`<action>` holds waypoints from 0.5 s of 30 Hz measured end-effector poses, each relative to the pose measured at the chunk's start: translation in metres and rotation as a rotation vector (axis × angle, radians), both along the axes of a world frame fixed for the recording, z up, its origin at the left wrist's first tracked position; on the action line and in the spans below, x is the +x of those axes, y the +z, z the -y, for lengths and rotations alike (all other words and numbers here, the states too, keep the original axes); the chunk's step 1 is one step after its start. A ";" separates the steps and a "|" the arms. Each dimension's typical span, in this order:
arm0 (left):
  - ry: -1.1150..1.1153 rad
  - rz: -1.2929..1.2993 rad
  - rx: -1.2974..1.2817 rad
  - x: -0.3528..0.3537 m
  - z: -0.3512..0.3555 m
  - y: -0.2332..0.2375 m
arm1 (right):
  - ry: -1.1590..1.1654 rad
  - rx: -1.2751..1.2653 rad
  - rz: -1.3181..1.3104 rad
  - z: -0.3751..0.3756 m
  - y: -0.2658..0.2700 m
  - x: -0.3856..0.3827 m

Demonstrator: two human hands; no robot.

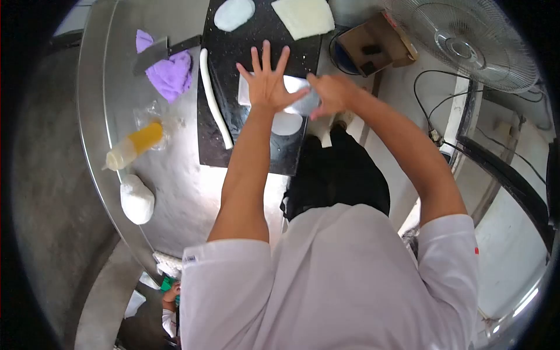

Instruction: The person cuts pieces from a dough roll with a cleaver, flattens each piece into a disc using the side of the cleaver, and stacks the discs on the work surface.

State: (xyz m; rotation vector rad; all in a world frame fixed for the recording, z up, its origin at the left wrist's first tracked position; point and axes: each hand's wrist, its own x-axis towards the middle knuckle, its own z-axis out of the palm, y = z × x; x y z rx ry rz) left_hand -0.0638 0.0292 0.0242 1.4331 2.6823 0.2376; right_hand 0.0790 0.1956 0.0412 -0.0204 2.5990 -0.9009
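Note:
My left hand (266, 86) is flat, palm down with fingers spread, over a shiny, pale flat piece (244, 92) that looks like metal and lies on the black board (233, 154). My right hand (335, 93) is curled at the right end of that shiny piece, its fingers closed at the edge; motion blurs this area. Just below is a round, thin white dough disc (287, 123). A long white dough roll (213, 99) lies along the board's left side. At the board's far end are a white oval dough piece (234, 14) and a pale, squarish slab (303, 17).
On the steel table (181, 192) lie a cleaver (153, 55), a purple cloth (169, 76), a squeeze bottle of yellow liquid (134, 144) and a white bundle (137, 200). A fan (466, 49) and a cardboard box (373, 44) are at right. Another person's arm (170, 294) shows lower left.

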 end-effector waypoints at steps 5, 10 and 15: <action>-0.196 0.152 -0.028 0.035 0.008 -0.008 | -0.125 -0.010 -0.148 0.029 -0.048 0.073; -0.104 -0.028 -0.033 0.023 -0.016 -0.004 | -0.067 -0.032 -0.130 -0.017 -0.035 0.034; -0.097 0.001 0.061 0.008 -0.011 -0.009 | 0.059 0.022 -0.196 -0.026 -0.022 0.010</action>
